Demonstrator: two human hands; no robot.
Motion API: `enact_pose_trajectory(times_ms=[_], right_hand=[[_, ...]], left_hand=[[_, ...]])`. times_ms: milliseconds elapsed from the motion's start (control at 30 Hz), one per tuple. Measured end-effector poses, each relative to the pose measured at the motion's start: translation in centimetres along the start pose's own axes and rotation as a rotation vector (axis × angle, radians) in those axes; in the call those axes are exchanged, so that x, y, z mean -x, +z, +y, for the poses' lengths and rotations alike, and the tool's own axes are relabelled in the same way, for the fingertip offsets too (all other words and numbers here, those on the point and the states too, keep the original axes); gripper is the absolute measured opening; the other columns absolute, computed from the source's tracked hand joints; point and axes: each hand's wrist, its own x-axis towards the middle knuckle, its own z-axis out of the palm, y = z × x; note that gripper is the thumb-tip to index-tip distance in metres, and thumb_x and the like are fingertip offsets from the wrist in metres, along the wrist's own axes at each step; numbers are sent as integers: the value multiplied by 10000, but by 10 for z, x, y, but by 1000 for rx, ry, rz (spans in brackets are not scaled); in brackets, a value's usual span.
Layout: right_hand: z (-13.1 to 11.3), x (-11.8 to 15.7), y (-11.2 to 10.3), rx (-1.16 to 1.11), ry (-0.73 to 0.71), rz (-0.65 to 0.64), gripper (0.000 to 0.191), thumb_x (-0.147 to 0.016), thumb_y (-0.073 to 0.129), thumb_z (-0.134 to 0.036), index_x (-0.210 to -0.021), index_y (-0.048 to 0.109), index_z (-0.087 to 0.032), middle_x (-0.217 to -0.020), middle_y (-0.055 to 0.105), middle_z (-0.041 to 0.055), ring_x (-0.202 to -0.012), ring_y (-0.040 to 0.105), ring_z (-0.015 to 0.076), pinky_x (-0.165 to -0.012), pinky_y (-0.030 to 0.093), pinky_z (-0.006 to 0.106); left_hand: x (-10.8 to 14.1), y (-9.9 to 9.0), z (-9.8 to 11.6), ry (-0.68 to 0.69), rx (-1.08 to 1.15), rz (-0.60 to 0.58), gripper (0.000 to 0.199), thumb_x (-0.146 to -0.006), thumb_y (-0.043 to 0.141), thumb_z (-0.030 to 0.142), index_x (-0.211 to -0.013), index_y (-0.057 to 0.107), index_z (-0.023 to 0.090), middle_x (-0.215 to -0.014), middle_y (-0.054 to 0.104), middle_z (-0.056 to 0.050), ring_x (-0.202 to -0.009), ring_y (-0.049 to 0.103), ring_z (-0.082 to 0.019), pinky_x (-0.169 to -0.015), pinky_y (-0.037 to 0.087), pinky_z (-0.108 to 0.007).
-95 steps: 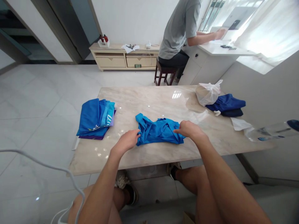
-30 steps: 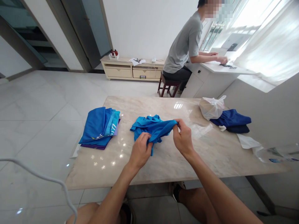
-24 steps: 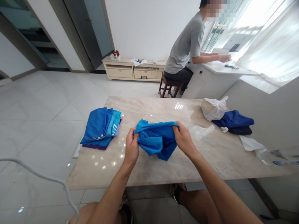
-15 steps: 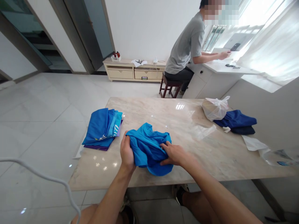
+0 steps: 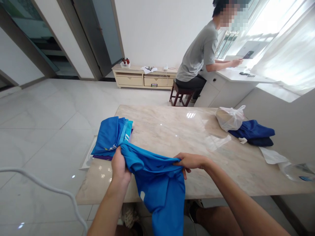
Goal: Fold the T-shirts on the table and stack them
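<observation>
A blue garment (image 5: pixel 159 183) is stretched between my two hands above the front part of the marble-look table (image 5: pixel 157 124), its lower part hanging down past the table's front edge. My left hand (image 5: pixel 120 167) grips its left end, close to the folded stack. On the right, my right hand (image 5: pixel 188 163) pinches the upper edge of the cloth, with some fingers behind it. A stack of folded blue and purple clothes (image 5: pixel 108 136) lies at the table's left end. A small white patch shows on the hanging cloth.
At the table's right are a white plastic bag (image 5: pixel 228 118), dark blue cloth (image 5: pixel 253 131) and clear plastic packaging (image 5: pixel 295 170). A person (image 5: pixel 199 55) sits on a stool beyond the table. A white cable (image 5: pixel 49 186) curves at lower left.
The bunched garment has been spread out and now hangs down over the table's front edge. My left hand has moved left, and my right hand has shifted slightly right.
</observation>
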Motion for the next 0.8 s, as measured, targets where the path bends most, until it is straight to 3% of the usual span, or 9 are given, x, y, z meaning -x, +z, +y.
enact_pose_trajectory(times_ms=[67, 100, 200, 300, 400, 467, 533, 667, 800], right_hand=[[2, -1, -7, -86, -19, 296, 214, -788, 536, -223, -920, 699, -182, -793, 721, 19, -658, 723, 139, -521, 381, 209], [0, 0, -10, -150, -73, 490, 274, -746, 515, -214, -942, 704, -183, -808, 725, 28, -679, 721, 149, -535, 406, 217], [-15, 10, -11, -328, -407, 1114, 461, -682, 465, -224, -1076, 701, -198, -803, 698, 15, -700, 666, 180, -624, 517, 279], [-34, 33, 0, -268, -697, 1558, 559, -657, 470, -211, -1168, 697, -218, -865, 682, 4, -761, 656, 201, -728, 559, 335], [-41, 52, 13, -80, -727, 1885, 554, -646, 483, -186, -1147, 715, -212, -989, 708, 33, -932, 683, 230, -861, 549, 363], [-36, 54, 15, -53, -688, 1924, 531, -662, 481, -180, -1136, 721, -205, -1011, 723, 46, -983, 682, 240, -896, 540, 370], [-25, 49, 11, -110, -642, 1814, 515, -675, 481, -180, -1132, 718, -199, -970, 734, 46, -935, 680, 235, -849, 548, 357], [3, 32, -9, -220, -491, 1461, 554, -682, 484, -190, -1196, 690, -202, -950, 761, 47, -829, 674, 227, -747, 568, 335], [21, 26, -20, 88, -174, 1059, 353, -714, 488, -133, -989, 698, -204, -952, 782, 70, -911, 713, 235, -841, 569, 333]], left_hand=[[10, 9, -4, -234, -27, -106, 153, -925, 652, 280, -987, 730, 163, -908, 781, -67, -825, 752, -211, -832, 651, -361], [15, 14, -6, -240, -19, -162, 146, -937, 651, 278, -989, 729, 165, -925, 788, -75, -852, 759, -217, -848, 648, -366], [25, 28, -5, 203, 85, -217, 167, -966, 697, 362, -1039, 699, 213, -929, 764, -19, -908, 749, -186, -883, 616, -311], [31, 37, 4, 738, 131, -202, 273, -977, 729, 491, -1058, 649, 243, -938, 728, 14, -923, 723, -161, -906, 583, -284], [36, 40, 9, 909, 48, -202, 286, -1026, 666, 523, -1052, 637, 240, -1032, 750, -15, -978, 718, -174, -965, 570, -320], [37, 37, 5, 913, -72, -205, 286, -1045, 633, 517, -1051, 659, 232, -1047, 757, -26, -1001, 710, -183, -983, 558, -324], [35, 31, -2, 843, -198, -219, 293, -1031, 640, 513, -1045, 687, 224, -992, 745, -18, -962, 694, -181, -944, 550, -299], [20, 22, -20, 564, -297, -291, 312, -996, 634, 507, -1069, 713, 215, -969, 748, -22, -936, 688, -189, -912, 548, -294], [13, 23, -28, 485, -717, -424, 273, -1033, 521, 401, -966, 701, 207, -927, 762, -48, -936, 706, -217, -892, 543, -312]])
